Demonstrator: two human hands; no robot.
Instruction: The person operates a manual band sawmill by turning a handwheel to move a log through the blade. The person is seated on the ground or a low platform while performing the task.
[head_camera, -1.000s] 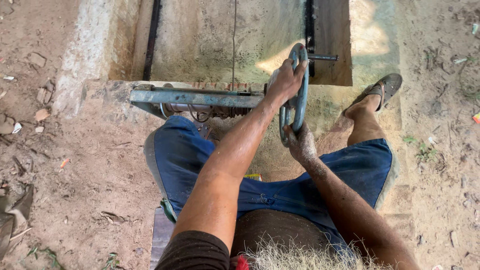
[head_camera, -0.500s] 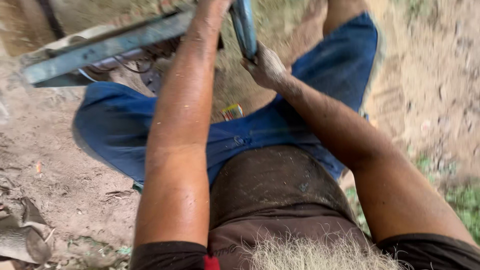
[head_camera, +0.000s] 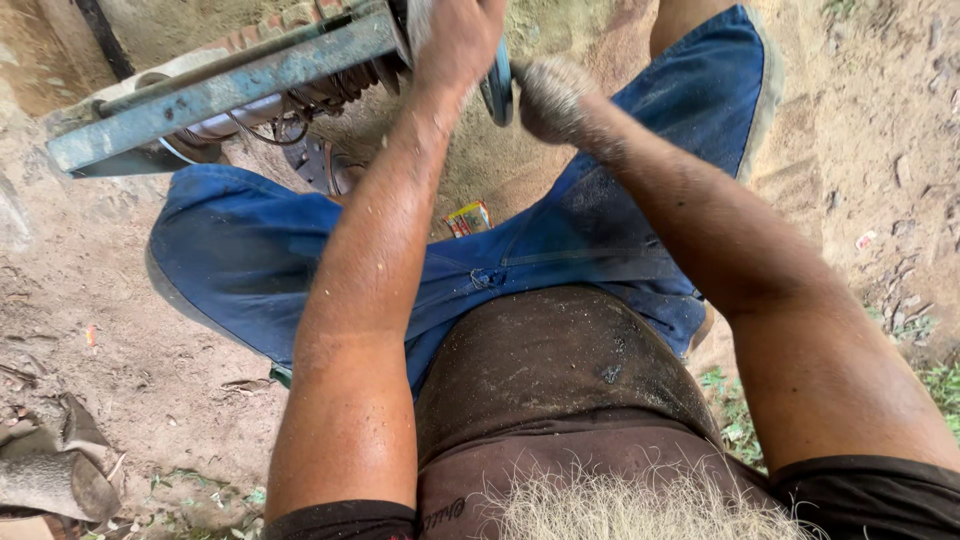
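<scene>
Both hands closed on the blue metal wheel (head_camera: 497, 92) at top centre: left hand (head_camera: 455, 40) gripping its upper rim, right hand (head_camera: 552, 95) fisted on its right side. Turning apparently under way; end not visible. Left of wheel, blue steel bar (head_camera: 220, 95) and coiled spring (head_camera: 345, 85); below, small coloured packet (head_camera: 468, 217) on dirt. Nothing blocking.

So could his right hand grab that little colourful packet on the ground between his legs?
Probably yes. The right hand grips the blue wheel just above the packet, and only bare dirt lies between them. He would have to let go of the wheel first, though.
</scene>
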